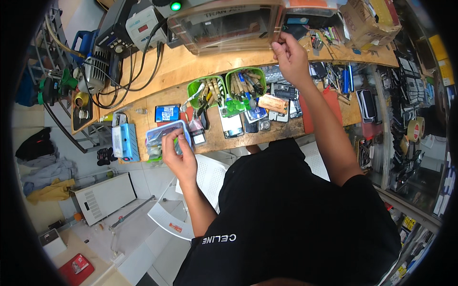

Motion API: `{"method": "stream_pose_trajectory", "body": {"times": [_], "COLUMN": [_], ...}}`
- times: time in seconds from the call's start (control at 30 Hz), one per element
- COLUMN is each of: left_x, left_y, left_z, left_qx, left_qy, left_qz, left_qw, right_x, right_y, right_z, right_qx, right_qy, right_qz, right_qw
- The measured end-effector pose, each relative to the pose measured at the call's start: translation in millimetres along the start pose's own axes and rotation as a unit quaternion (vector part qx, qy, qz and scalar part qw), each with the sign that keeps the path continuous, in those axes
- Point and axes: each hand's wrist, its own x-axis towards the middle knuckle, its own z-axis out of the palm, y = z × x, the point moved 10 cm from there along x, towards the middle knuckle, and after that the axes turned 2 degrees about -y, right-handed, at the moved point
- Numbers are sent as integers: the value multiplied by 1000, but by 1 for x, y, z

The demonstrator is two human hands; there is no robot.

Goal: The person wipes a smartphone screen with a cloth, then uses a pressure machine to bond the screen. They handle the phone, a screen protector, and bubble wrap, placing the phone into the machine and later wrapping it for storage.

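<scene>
My right hand reaches to the back of the bench. Its thumb and fingers close on the right edge of a clear plastic box with dark things inside. Near the front edge, my left hand is over a small plastic tub holding clear bags. Its fingers are curled, and what they grip, if anything, is hidden. Between my arms stand two green baskets of wooden-handled tools. In front of them lie several phones and phone parts, an orange-brown piece and a blue-screened device.
A bench power unit and a blower machine with black cables stand at the left. A cardboard box is at the back right. A glass cabinet lines the right side. White perforated chairs are below the bench.
</scene>
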Motion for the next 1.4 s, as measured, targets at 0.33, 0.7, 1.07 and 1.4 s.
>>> {"method": "stream_pose_trajectory", "body": {"times": [0.33,0.7,1.07,1.4], "left_x": [68,148,162,151], "left_y": [144,262,276,267], "left_z": [30,36,37,30], "left_qx": [14,131,152,106], "left_qy": [-5,68,87,85], "left_qz": [264,398,407,404], "left_qw": [964,905,896,905], "right_x": [-2,-3,-5,-5], "right_y": [-2,-15,-23,-19], "right_z": [1,-2,-4,-3], "right_qx": [-22,-44,-42,-36], "right_qy": [-17,2,1,-14], "right_qz": [2,-51,-43,-5], "right_qw": [1000,998,998,999]}}
